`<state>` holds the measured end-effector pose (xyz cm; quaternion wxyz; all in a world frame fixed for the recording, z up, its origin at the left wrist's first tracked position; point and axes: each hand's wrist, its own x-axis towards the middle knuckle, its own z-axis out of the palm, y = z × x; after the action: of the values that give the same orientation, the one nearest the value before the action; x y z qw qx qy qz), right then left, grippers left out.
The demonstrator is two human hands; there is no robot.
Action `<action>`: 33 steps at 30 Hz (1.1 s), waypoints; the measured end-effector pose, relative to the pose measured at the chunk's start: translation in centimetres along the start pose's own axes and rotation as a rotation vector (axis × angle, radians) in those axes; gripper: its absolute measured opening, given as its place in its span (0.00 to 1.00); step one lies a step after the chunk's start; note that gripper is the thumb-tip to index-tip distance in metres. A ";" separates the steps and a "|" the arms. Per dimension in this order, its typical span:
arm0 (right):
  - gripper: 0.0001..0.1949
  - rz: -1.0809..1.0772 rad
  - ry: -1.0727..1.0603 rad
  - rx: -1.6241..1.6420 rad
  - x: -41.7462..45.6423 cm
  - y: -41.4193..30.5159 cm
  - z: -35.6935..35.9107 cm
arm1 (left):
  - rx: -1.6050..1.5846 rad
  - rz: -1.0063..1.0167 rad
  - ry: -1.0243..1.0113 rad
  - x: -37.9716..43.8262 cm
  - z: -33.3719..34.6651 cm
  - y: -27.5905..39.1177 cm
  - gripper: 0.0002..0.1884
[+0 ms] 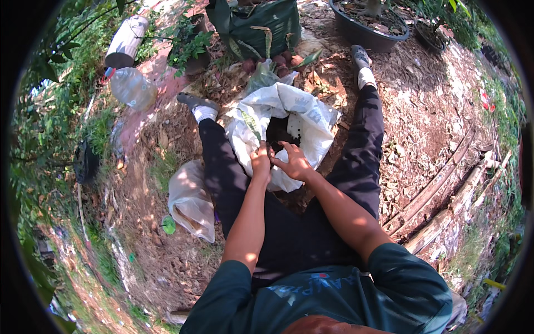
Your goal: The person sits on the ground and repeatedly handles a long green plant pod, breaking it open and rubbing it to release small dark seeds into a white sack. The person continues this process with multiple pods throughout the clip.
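Observation:
A white woven sack [288, 98] with its rim rolled down stands between my outstretched legs, dark soil [278, 130] inside it. My left hand [261, 162] is at the near side of the sack's mouth, its fingers closed around the lower end of a variegated snake plant leaf [250, 123]. The leaf leans up and away over the sack's left rim. Close beside it, my right hand [295, 162] is over the near rim, thumb and forefinger spread toward the left fingertips. Whether the right fingers pinch anything is hidden.
A translucent plastic bag [192, 200] lies left of my left leg, near a green lid-like object [168, 224]. Beyond are a large plastic bottle [133, 88], a white bucket [127, 39], a dark green grow bag [267, 27] and a black basin planter [369, 29]. Logs [448, 213] lie right.

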<state>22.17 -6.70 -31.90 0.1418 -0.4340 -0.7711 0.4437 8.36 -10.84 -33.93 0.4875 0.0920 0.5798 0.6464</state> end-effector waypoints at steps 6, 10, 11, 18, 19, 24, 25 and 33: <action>0.32 0.274 -0.322 0.613 0.7 0.3 -0.9 | 0.138 0.172 -0.030 -1.4 1.3 0.9 0.14; 0.23 0.340 -0.283 1.265 0.9 0.2 -1.8 | 0.407 0.173 -0.157 -4.4 3.5 3.1 0.17; 0.22 0.397 -0.260 1.298 0.9 0.2 -2.2 | 0.592 0.373 -0.187 -4.0 3.4 2.1 0.18; 0.25 0.459 -0.122 1.653 1.5 1.9 -1.9 | 1.018 0.799 -0.391 -4.6 4.7 -0.1 0.26; 0.25 0.478 -0.128 1.707 1.9 2.2 -1.7 | 1.049 0.826 -0.386 -4.6 4.8 0.1 0.26; 0.21 0.441 -0.139 1.818 2.8 3.6 -1.4 | 1.154 0.954 -0.256 -5.0 4.8 0.8 0.21; 0.20 0.409 -0.153 1.781 2.8 3.6 -1.4 | 1.133 0.924 -0.257 -4.9 4.7 1.3 0.19; 0.15 0.457 -0.146 1.694 1.6 0.9 -2.3 | 0.878 0.717 -0.226 -5.4 4.9 3.0 0.19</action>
<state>23.12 -3.91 -31.63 0.2741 -0.2971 -0.0844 0.9107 12.83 -11.13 -27.50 0.2130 0.5448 0.6705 0.4563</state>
